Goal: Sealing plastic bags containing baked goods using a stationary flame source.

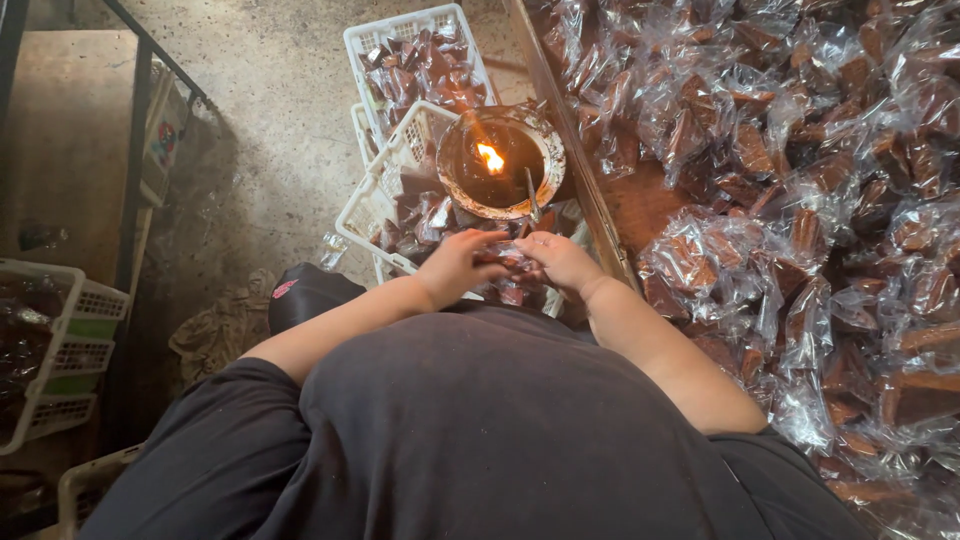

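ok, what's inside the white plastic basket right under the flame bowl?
The white plastic lattice basket holds brown pieces wrapped in clear plastic. The round metal bowl with the burning flame covers its right part, and both hands hide the near edge, so its depth cannot be seen.

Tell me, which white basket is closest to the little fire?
The white basket tilted right beside the flame bowl, just above the hands; the other basket sits farther up the floor.

Black short-sleeve tee, bare forearms; left hand & right hand ungloved, no rings/watch.
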